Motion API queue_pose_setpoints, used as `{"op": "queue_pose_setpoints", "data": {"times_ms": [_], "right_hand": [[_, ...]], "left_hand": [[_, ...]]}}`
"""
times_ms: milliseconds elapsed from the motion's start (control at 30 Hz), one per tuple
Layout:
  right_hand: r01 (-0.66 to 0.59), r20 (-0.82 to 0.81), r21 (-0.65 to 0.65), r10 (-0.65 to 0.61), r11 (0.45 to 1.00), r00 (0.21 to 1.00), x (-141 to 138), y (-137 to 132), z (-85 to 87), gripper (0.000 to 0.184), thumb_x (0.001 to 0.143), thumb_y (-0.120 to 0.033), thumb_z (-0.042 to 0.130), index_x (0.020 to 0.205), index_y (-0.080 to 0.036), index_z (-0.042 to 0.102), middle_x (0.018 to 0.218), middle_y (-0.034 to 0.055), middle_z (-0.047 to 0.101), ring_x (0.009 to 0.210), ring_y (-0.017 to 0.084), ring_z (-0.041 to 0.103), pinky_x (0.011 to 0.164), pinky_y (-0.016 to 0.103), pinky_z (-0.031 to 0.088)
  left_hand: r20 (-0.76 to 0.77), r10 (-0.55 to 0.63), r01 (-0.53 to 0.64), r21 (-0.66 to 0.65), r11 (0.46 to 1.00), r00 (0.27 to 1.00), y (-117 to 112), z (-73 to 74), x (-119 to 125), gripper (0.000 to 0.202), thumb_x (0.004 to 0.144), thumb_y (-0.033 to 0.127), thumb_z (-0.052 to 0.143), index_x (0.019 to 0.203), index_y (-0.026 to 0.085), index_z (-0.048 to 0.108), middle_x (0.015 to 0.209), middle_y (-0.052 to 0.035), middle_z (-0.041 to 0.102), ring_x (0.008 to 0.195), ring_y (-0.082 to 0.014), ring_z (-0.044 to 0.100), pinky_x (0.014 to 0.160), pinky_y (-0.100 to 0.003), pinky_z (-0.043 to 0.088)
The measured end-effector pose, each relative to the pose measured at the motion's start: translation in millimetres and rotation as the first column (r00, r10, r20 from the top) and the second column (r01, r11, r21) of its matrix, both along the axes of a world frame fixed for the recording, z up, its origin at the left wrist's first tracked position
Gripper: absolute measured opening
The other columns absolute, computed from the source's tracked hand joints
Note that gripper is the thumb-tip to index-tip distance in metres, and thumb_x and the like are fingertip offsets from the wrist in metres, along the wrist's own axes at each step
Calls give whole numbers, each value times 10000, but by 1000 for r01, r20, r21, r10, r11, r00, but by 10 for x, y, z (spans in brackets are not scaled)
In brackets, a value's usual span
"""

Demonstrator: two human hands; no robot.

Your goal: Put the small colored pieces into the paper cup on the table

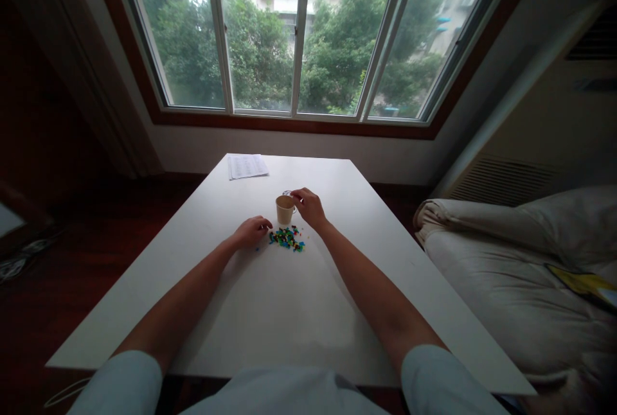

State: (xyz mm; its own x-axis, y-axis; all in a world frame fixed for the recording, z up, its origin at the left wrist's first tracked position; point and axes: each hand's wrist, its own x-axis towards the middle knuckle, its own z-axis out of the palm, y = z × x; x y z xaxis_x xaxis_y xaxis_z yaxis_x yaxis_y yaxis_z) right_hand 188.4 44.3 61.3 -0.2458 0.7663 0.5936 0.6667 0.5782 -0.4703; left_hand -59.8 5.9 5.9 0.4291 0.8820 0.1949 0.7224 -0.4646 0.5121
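A light brown paper cup (284,212) stands upright on the white table (289,312). In front of it lies a loose pile of small coloured plastic pieces (287,239), mostly green and blue, with some red and yellow. My right hand (309,205) is at the cup's right rim, fingertips pinched together over its opening. Whatever they may hold is too small to make out. My left hand (252,232) rests at the pile's left edge with its fingers curled together, and what is between them is hidden.
Printed paper sheets (247,166) lie at the table's far left corner. A thin wire-like object (286,193) sits behind the cup, partly hidden. To the right is a cushioned sofa (501,273). A wide window (296,36) is beyond the table.
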Motion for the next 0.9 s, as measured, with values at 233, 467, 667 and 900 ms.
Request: {"op": "queue_pose_setpoints", "data": {"times_ms": [233,467,667,900], "right_hand": [[138,-93,-38,-141,990,986,252,20,-143,314,924,-216,404,1049,-167,688,1053,87,681,866,174,606,848,278,471],[253,-73,-218,-275,942,959,431,54,-591,294,860,-235,435,982,-188,698,987,58,715,870,180,621,865,287,472],[248,-50,-310,-277,918,960,490,47,-735,297,836,-243,453,993,-209,704,953,31,723,873,171,633,858,280,473],[232,7,-305,-241,924,970,449,-19,-728,290,847,-233,456,985,-208,710,948,31,723,863,163,632,844,269,471]], "left_hand": [[-80,-136,104,-322,941,987,-1,250,-209,503,759,338,641,1254,255,627,970,-22,708,717,-130,631,652,-214,463],[-160,-213,139,-380,914,964,-81,307,-241,619,700,267,657,1315,273,591,892,-3,699,694,-138,631,606,-207,441],[-148,-143,121,-151,981,979,-135,164,29,416,801,238,570,1205,270,665,865,-8,684,746,-144,606,688,-219,444],[-105,-38,46,71,996,994,-127,6,108,315,871,192,490,1098,248,702,1091,-57,628,879,-165,620,824,-273,470]]}}
